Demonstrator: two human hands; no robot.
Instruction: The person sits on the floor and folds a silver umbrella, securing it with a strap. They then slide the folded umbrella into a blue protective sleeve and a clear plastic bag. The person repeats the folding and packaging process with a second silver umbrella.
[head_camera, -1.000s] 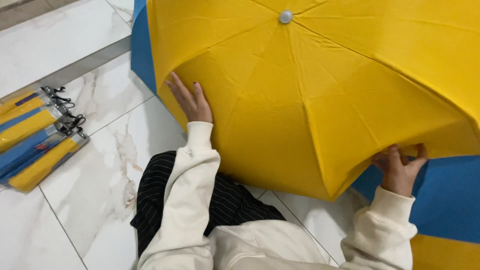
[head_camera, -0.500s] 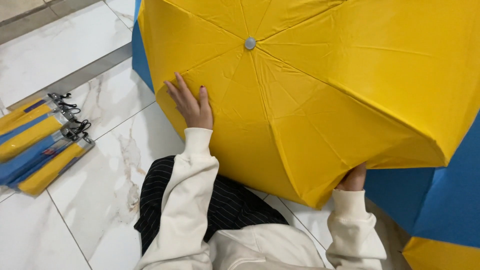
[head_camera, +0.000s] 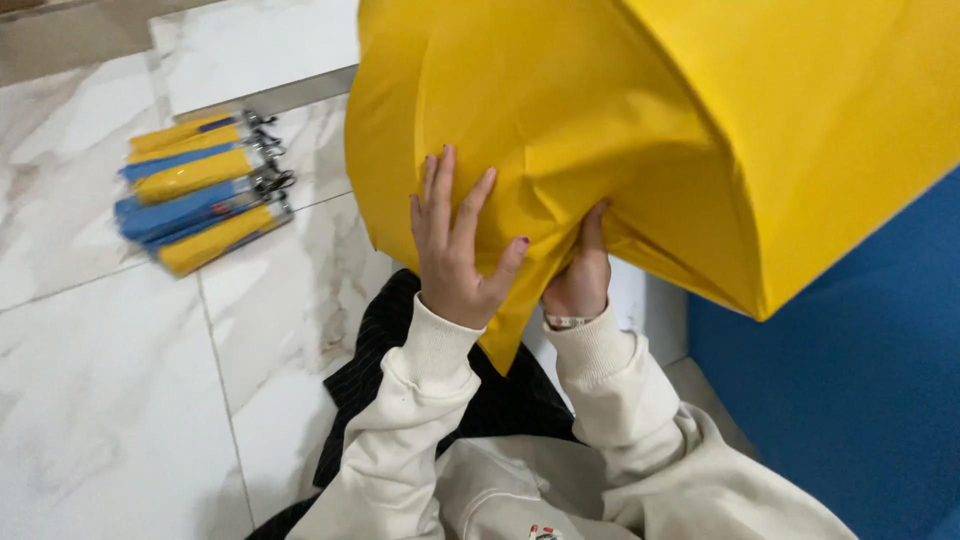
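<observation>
Hands on yellow umbrella, head view.
Left hand lies flat, fingers spread on the cloth to steady it; right hand pinches a fold from under (fingertips hidden). Folded umbrellas lie apart on floor.

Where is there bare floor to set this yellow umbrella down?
Bare marble floor lies below the pile of folded umbrellas, left of the striped trousers. It is crowded at centre, where the left hand and right hand press the yellow umbrella.
</observation>
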